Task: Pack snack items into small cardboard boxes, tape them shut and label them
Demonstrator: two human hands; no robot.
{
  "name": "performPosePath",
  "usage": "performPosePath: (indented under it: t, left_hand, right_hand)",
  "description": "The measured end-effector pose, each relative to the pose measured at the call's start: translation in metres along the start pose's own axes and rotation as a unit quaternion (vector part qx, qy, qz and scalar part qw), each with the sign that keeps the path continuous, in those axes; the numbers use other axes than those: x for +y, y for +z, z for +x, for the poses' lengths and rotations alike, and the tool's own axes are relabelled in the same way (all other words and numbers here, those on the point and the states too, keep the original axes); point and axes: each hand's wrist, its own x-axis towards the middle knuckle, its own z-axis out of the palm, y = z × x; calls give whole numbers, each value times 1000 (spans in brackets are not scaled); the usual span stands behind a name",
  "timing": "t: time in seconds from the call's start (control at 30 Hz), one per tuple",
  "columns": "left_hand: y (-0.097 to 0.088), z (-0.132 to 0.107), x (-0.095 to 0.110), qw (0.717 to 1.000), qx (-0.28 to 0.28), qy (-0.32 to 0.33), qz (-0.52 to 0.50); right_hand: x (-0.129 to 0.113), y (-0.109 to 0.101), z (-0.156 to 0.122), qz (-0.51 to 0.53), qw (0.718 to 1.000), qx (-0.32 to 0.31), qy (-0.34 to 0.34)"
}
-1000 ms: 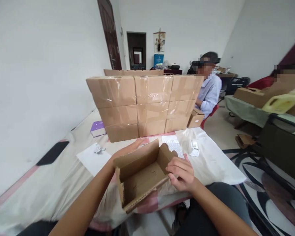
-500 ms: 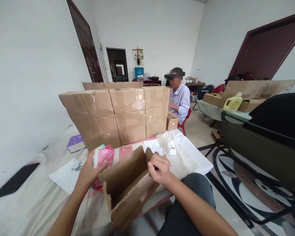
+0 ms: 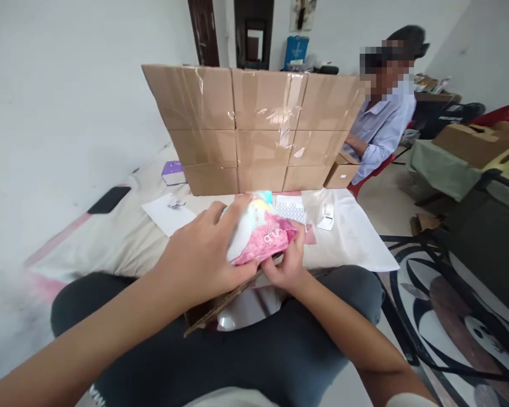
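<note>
Between my two hands is a pink, white and teal printed packet (image 3: 263,234) with white lettering. My left hand (image 3: 206,249) wraps round its left side, thumb along the near lower edge. With closed fingers, my right hand (image 3: 286,263) grips its right end. Under the packet and my hands, above my lap, is an open cardboard box (image 3: 210,316); only part of its torn-looking edge and dark inside shows. Most of the box is hidden by my hands and forearms.
Taped cardboard boxes (image 3: 265,118) stand stacked across the table. Nearby lie a white sheet (image 3: 165,215) with small metallic bits, a printed label sheet (image 3: 292,209), a white dispenser-like item (image 3: 326,213), a purple box (image 3: 173,172) and a black flat object (image 3: 109,200). Another person (image 3: 385,107) sits behind, right.
The packet has moved from left of the cardboard box to above it. My right hand has left the box's edge and now grips the packet too. The view has tilted down.
</note>
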Motion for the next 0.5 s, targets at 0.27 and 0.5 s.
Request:
performPosePath:
  t: [0.27,0.5]
  left_hand:
    - [33,8,-17,980,-58,-68,176]
    - [40,13,-31,978,-75,-61,185]
  right_hand:
    - [1,-1,4,93,988,-4,127]
    - [3,-7,13,107,986,-62,113]
